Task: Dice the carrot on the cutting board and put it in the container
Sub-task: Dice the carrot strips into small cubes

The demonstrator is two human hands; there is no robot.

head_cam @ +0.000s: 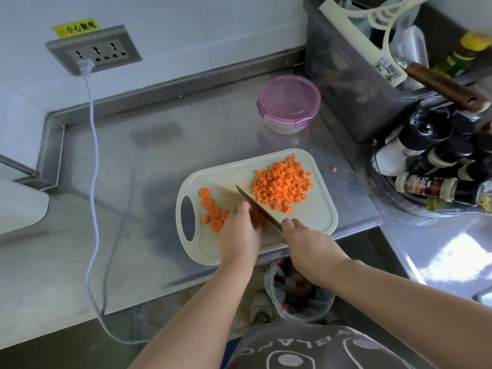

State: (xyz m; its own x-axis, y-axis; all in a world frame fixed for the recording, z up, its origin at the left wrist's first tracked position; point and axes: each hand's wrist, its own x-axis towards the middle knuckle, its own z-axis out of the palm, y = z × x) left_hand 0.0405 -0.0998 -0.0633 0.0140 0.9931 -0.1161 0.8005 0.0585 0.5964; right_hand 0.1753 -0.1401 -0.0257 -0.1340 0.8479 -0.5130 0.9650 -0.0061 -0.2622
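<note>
Under my curled left hand [241,227] I pin carrot [257,217]; my right hand [302,237] grips the knife [254,205]. I'm dicing. Next I chop just beside my left hand.

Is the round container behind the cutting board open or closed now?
Closed. The purple lid sits on the round container, and its side clips are folded down.

The diced carrot [282,187] and carrot rounds [210,206] are bright orange on my pale cream cutting board [314,217]. My knife [254,205] has a dark grey blade. The container [290,98] is clear with a pink-purple lid. The steel counter [159,145] is dull grey, the cable [91,155] white, and the warning sticker [76,27] yellow with dark characters.
</note>
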